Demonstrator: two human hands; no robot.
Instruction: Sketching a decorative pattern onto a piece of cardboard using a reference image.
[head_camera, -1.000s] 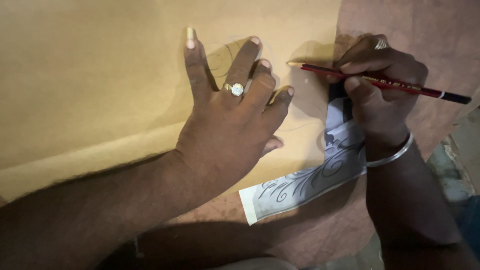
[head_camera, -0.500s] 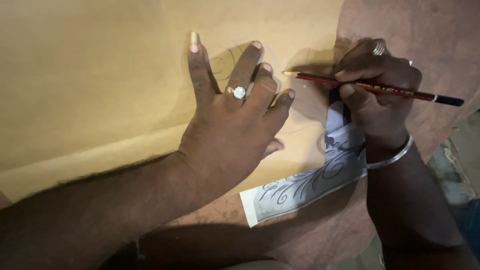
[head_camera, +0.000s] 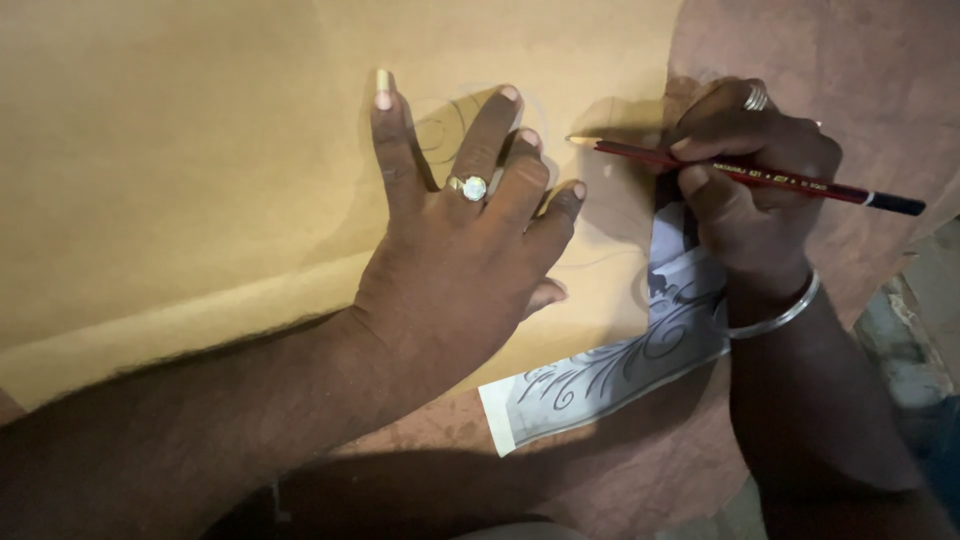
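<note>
My left hand (head_camera: 460, 250) lies flat, fingers spread, on a large tan sheet (head_camera: 200, 170), pressing it down; a ring sits on one finger. Faint pencil curves (head_camera: 445, 125) show on the sheet near my fingertips. My right hand (head_camera: 745, 190) grips a red pencil (head_camera: 750, 172), its tip pointing left and hovering just above the sheet's right part. A silver bangle (head_camera: 775, 315) circles my right wrist. Under that hand lies a white paper strip (head_camera: 610, 375) printed with a dark scrolling floral pattern.
The tan sheet and the strip rest on a reddish-brown surface (head_camera: 850, 60). At the right edge a grey and blue patch of floor or clutter (head_camera: 915, 370) shows beyond the surface's border.
The pencil tip has shifted slightly left and up over the sheet. My left hand stays pressed in place.
</note>
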